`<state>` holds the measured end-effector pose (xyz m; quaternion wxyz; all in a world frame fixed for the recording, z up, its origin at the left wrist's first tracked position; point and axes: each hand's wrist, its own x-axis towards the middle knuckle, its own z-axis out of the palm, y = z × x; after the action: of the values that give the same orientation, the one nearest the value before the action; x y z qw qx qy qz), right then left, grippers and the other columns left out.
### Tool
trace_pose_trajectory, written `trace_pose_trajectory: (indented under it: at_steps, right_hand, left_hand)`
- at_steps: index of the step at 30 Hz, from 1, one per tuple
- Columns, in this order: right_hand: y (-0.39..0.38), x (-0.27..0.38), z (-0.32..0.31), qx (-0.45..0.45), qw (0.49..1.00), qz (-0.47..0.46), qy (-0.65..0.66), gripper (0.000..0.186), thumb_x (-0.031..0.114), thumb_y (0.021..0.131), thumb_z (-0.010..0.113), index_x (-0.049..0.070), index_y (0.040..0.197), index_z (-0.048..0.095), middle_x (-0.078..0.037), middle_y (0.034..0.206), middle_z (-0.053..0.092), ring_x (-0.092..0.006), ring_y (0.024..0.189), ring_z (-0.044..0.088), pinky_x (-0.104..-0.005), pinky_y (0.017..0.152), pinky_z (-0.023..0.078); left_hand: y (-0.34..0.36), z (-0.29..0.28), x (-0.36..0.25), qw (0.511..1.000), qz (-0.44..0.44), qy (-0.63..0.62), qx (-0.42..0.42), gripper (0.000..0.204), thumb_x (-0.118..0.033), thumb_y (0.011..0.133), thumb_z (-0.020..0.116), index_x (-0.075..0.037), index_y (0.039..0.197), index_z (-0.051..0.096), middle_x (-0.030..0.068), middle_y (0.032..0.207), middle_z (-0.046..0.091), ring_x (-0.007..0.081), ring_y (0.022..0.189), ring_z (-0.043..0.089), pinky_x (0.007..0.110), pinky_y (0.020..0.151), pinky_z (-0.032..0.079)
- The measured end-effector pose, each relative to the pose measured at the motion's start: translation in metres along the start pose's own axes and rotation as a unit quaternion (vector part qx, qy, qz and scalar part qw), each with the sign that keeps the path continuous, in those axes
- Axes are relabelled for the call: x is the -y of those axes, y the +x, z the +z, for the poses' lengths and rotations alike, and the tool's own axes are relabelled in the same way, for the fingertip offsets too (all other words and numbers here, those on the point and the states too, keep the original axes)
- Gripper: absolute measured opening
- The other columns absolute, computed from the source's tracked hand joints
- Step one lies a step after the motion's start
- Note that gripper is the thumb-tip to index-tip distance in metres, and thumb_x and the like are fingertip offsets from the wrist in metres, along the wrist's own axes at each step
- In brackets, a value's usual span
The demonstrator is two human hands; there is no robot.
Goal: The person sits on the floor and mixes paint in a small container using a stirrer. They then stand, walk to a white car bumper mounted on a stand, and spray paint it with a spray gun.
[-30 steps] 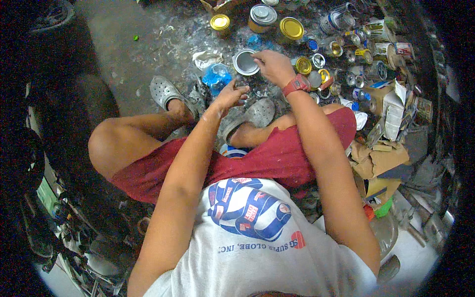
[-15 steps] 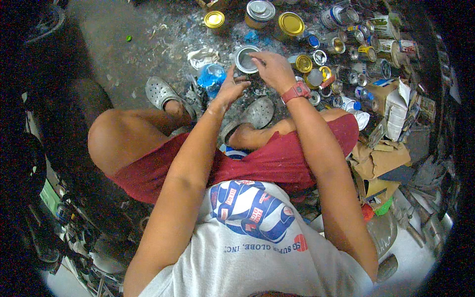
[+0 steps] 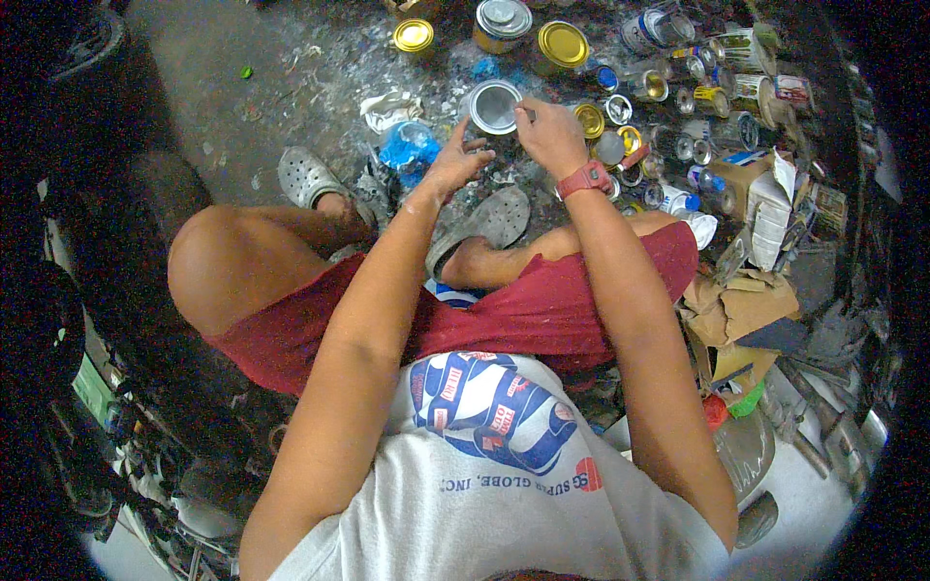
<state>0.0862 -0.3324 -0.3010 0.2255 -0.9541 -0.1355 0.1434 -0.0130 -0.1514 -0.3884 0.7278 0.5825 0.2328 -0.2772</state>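
Note:
A round metal can (image 3: 496,103) with a silvery rim and pale grey interior sits between my hands. My right hand (image 3: 550,137), a red watch at its wrist, has its fingers closed on the can's right rim. My left hand (image 3: 451,161) reaches toward the lower left of the can, fingers apart, with the index fingertip at or very near its side. Crumpled blue plastic (image 3: 409,153) lies left of that hand, with a crumpled white cloth or paper (image 3: 390,110) just beyond it.
Several yellow-lidded cans (image 3: 562,45) and a larger silver-lidded can (image 3: 502,24) stand farther out. Many cans and jars (image 3: 683,145) crowd the right, beside torn cardboard (image 3: 736,310). My bent legs in red shorts and grey clogs (image 3: 489,223) frame the work area. A dark tyre-like shape (image 3: 87,48) is at upper left.
My right fingers have moved from over the can's opening to its right rim, and the can has shifted slightly right. My left hand has reached up closer to the can's left side.

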Motion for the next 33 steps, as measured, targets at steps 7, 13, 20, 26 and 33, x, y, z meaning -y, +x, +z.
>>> trace_pose_trajectory:
  at_steps: [7, 13, 20, 26, 33]
  right_hand:
    - [0.001, 0.000, -0.003, -0.042, 0.997, -0.007, 0.057, 0.030, 0.037, 0.100, 0.067, 0.013, 0.110, 0.082, -0.026, 0.107, 0.077, -0.0456, 0.103, 0.074, -0.0532, 0.093, 0.059]
    - [0.003, -0.006, 0.001, -0.018, 0.996, -0.002, 0.092, 0.034, 0.038, 0.102, 0.066, 0.011, 0.114, 0.082, -0.022, 0.108, 0.079, -0.0425, 0.104, 0.075, -0.0505, 0.093, 0.057]
    - [0.007, -0.013, 0.002, 0.007, 0.997, 0.029, 0.076, 0.030, 0.038, 0.100, 0.068, 0.013, 0.110, 0.082, -0.025, 0.106, 0.078, -0.0455, 0.100, 0.074, -0.0558, 0.090, 0.059]
    - [0.006, -0.006, -0.005, -0.061, 0.997, 0.028, -0.026, 0.035, 0.040, 0.101, 0.068, 0.010, 0.114, 0.083, -0.022, 0.103, 0.080, -0.0398, 0.100, 0.076, -0.0477, 0.091, 0.057]
    - [0.011, -0.017, 0.001, -0.044, 0.994, 0.044, 0.093, 0.035, 0.043, 0.099, 0.069, 0.013, 0.110, 0.082, -0.023, 0.105, 0.079, -0.0438, 0.099, 0.075, -0.0519, 0.091, 0.059]
  left_hand:
    - [0.002, -0.001, 0.000, 1.000, 0.003, -0.003, -0.001, 0.106, -0.011, 0.096, 0.078, -0.023, 0.175, 0.009, 0.0188, 0.154, 0.060, 0.0228, 0.117, 0.071, 0.036, 0.089, 0.060]
    - [0.010, -0.002, 0.008, 1.000, 0.022, -0.003, 0.006, 0.106, -0.013, 0.095, 0.080, -0.020, 0.175, 0.011, 0.0171, 0.152, 0.062, 0.0213, 0.114, 0.071, 0.034, 0.087, 0.059]
    - [-0.006, 0.003, -0.014, 0.999, 0.010, 0.051, 0.012, 0.105, -0.016, 0.094, 0.081, -0.020, 0.175, 0.014, 0.0154, 0.152, 0.062, 0.0193, 0.110, 0.069, 0.031, 0.080, 0.056]
    - [-0.001, 0.003, -0.007, 0.999, 0.014, 0.040, 0.017, 0.103, -0.015, 0.094, 0.080, -0.019, 0.174, 0.015, 0.0178, 0.152, 0.062, 0.0230, 0.121, 0.067, 0.035, 0.092, 0.057]
    - [0.002, 0.003, -0.002, 0.997, 0.045, 0.054, 0.015, 0.104, -0.012, 0.093, 0.080, -0.017, 0.174, 0.016, 0.0234, 0.152, 0.060, 0.0272, 0.131, 0.064, 0.039, 0.105, 0.055]
